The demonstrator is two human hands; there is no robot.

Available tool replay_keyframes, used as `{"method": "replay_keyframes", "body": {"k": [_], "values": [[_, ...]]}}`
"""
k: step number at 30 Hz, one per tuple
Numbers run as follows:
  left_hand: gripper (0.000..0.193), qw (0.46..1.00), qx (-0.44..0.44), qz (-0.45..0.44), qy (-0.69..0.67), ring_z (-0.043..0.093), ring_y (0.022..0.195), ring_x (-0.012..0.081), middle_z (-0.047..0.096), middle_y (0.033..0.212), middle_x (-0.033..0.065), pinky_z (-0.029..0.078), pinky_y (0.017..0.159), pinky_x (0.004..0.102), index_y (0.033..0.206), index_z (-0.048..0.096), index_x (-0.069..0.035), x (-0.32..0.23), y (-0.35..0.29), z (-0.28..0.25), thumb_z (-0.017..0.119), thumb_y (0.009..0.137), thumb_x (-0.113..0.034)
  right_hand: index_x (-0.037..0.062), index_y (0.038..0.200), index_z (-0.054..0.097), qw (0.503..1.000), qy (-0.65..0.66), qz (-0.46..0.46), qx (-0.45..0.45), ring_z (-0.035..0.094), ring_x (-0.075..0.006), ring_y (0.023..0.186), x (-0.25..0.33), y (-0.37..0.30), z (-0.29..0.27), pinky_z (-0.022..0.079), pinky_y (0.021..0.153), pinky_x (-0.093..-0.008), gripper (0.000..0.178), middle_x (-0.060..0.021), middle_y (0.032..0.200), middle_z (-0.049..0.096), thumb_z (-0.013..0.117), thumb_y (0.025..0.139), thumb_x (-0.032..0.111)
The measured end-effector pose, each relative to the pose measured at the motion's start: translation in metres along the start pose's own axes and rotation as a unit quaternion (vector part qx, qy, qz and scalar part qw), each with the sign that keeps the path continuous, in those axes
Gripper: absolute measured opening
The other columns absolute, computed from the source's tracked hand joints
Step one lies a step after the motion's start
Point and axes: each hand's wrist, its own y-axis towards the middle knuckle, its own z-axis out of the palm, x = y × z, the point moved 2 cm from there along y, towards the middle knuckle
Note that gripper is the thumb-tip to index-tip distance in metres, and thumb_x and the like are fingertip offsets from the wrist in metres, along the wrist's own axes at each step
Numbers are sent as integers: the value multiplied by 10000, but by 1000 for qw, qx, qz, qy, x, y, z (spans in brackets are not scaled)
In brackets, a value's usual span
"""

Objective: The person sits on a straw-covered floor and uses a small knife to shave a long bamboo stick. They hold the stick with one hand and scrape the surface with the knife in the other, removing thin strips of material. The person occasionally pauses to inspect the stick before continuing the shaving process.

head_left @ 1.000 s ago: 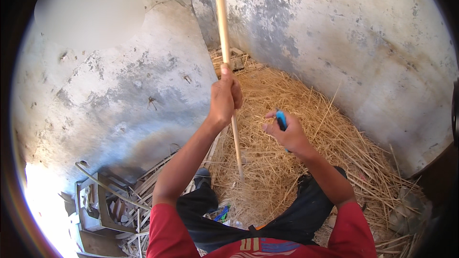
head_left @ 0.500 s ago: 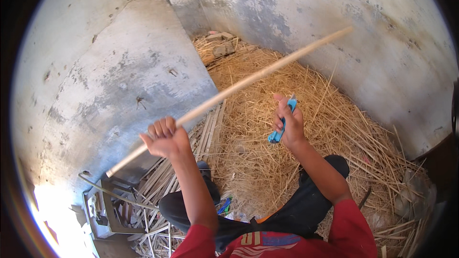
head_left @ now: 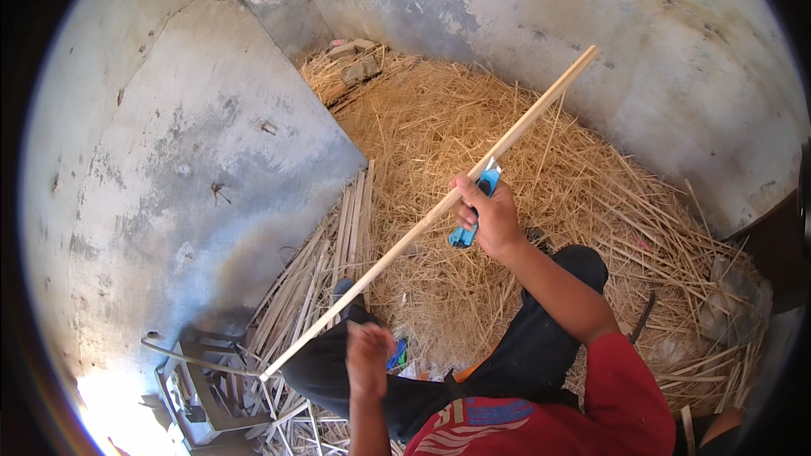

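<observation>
My right hand (head_left: 497, 224) is closed around a blue utility knife (head_left: 478, 203), its blade tip pointing up and away from me. A long, pale wooden stick (head_left: 397, 249) slants across from lower left to upper right and passes through the thumb and fingertips of that same hand, close by the knife blade. Its lower end comes down beside my left knee. My left hand (head_left: 370, 359) is off the stick, low over my left thigh. Motion blurs its fingers, so their pose is unclear.
Straw-like shavings (head_left: 456, 118) cover the floor ahead. Long wooden strips (head_left: 342, 224) lie at left, near a metal frame (head_left: 190, 393). Plastered walls (head_left: 524, 17) enclose the space. A dark curved tool (head_left: 644, 317) and a clear plastic bag (head_left: 737, 300) lie at right.
My left hand has let go of the stick and dropped toward my thigh. The stick has tilted more steeply and now meets my right hand, which has shifted slightly left with the knife.
</observation>
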Motion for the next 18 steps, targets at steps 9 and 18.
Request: {"method": "replay_keyframes", "body": {"k": [9, 18], "values": [[272, 704, 92, 428, 560, 583, 660, 243, 598, 749, 90, 449, 636, 308, 913, 592, -27, -125, 44, 96, 650, 887, -292, 10, 947, 626, 998, 11, 47, 46, 398, -52, 479, -26, -8, 11, 329, 440, -236, 224, 38, 581, 437, 596, 976, 229], [401, 851, 261, 89, 446, 435, 561, 68, 445, 600, -33, 377, 521, 270, 781, 563, -52, -67, 73, 76, 414, 1038, -321, -19, 1109, 603, 997, -37, 15, -60, 383, -37, 475, -11, 1, -1, 331, 428, -219, 351, 52, 625, 393, 558, 992, 309]]}}
